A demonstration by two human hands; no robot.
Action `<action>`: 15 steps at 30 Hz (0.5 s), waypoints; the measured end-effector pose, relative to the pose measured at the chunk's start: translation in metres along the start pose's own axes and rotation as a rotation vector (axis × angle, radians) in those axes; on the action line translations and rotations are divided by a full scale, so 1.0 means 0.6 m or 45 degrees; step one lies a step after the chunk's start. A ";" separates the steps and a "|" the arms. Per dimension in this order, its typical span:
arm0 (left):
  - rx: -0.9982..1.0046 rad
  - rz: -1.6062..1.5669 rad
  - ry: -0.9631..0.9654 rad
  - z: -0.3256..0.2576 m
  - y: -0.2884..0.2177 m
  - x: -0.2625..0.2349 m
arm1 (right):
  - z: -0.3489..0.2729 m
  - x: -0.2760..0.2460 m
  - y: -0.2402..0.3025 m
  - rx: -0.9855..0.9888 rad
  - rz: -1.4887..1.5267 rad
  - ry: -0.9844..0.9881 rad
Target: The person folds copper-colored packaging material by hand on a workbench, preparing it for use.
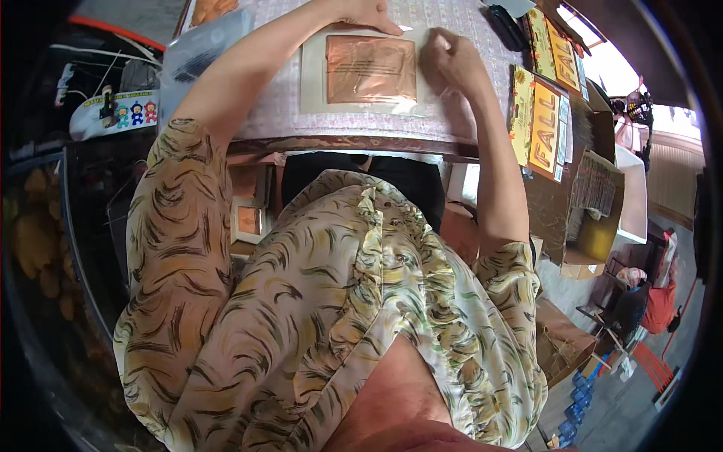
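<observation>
Hands apart: left hand (367, 13) just beyond the packet, partly cut off; right hand (456, 62) curled to its right. Grip: can't tell. Coppery packet (371, 69) lies between, flat on a pale sheet (314, 79). Step seems to be squaring up; calls for light fingertips. Wrapping glossy, crinkled, rectangular.

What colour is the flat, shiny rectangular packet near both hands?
Coppery orange; the flat, shiny rectangular packet shows best in the head view.
</observation>
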State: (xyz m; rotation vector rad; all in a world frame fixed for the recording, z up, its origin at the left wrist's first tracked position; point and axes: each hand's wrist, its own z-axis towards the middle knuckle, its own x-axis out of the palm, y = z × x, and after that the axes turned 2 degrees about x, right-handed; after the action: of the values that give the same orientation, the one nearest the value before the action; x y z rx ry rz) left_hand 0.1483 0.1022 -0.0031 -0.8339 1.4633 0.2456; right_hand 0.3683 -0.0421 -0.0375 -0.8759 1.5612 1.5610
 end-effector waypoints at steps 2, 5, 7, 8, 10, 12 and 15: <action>-0.094 -0.330 0.180 0.003 0.002 -0.018 | 0.003 -0.008 0.006 0.191 0.637 0.013; -0.079 -0.430 0.177 -0.026 -0.019 -0.050 | -0.005 -0.027 0.018 0.293 1.119 0.168; -0.020 -0.490 0.127 -0.042 -0.026 -0.066 | 0.001 -0.027 0.021 0.124 1.404 0.224; -0.031 -0.441 0.123 -0.058 -0.026 -0.081 | -0.004 -0.028 0.031 0.132 1.465 0.159; 0.334 -0.594 -0.007 -0.121 -0.009 -0.091 | -0.011 -0.044 0.039 0.121 1.533 0.133; -0.107 -0.457 0.141 -0.166 0.020 -0.109 | -0.024 -0.065 0.054 0.071 1.602 0.139; -0.439 -0.648 0.260 -0.245 0.034 -0.132 | -0.022 -0.079 0.038 -0.656 2.016 0.481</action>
State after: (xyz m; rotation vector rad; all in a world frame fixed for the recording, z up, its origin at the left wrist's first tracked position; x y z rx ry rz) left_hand 0.0107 0.0510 0.0795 -1.5158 1.3597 0.0253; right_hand 0.3709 -0.0569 0.0146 0.0604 2.3414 3.0904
